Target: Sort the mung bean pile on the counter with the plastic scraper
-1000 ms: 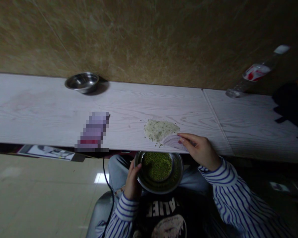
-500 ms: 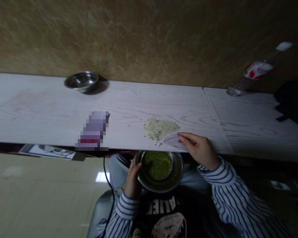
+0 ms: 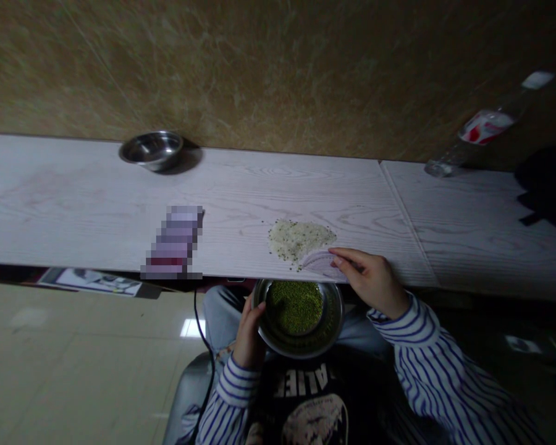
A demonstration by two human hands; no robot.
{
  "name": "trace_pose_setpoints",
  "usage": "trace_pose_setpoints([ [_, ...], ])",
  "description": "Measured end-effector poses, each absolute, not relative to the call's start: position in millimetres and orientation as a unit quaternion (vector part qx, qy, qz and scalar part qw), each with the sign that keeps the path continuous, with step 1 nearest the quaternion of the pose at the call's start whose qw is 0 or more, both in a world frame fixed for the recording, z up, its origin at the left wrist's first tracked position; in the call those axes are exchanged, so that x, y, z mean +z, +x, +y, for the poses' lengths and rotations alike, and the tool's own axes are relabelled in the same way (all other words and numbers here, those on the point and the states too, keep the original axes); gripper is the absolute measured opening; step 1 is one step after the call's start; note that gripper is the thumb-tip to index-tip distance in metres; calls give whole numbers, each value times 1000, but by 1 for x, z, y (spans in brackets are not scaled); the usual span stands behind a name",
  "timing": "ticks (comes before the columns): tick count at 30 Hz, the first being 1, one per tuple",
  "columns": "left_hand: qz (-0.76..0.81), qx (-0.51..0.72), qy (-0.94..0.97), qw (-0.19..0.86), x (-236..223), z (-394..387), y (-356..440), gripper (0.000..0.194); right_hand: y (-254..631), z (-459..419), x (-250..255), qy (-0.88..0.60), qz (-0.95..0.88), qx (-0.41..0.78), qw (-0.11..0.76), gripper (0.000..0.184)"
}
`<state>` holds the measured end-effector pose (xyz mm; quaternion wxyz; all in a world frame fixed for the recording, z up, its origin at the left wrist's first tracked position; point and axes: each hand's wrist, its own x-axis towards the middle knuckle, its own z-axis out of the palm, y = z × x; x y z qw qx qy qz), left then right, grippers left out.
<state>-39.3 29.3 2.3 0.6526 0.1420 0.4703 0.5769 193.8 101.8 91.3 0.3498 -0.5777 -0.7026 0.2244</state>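
My left hand (image 3: pixel 248 337) grips the rim of a steel bowl (image 3: pixel 298 318) full of green beans, held just below the front edge of the pale wooden table (image 3: pixel 74 210). My right hand (image 3: pixel 370 279) rests at that edge with its fingers closed on a thin pale card (image 3: pixel 322 262). The card touches the near side of a small heap of whitish grains mixed with green beans (image 3: pixel 299 238) on the table top.
An empty steel bowl (image 3: pixel 152 149) stands at the back of the table by the brown wall. A blurred purple packet (image 3: pixel 173 242) lies left of the heap. A plastic bottle (image 3: pixel 484 127) leans at the far right, with a dark object (image 3: pixel 544 191) beside it.
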Motion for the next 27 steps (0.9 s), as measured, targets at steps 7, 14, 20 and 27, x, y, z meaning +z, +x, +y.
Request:
trace_pose_setpoints([
  [7, 467, 580, 137, 653, 3, 29, -40, 47, 193, 108, 90, -586, -693, 224, 356, 31],
  [14, 471, 581, 145, 648, 2, 28, -42, 41, 188, 110, 89, -577, -700, 239, 346, 30],
  [20, 470, 583, 142, 647, -3, 29, -42, 40, 191, 105, 90, -570, -701, 244, 353, 29],
  [27, 465, 578, 140, 656, -1, 29, -42, 43, 194, 99, 90, -573, -705, 243, 341, 29],
])
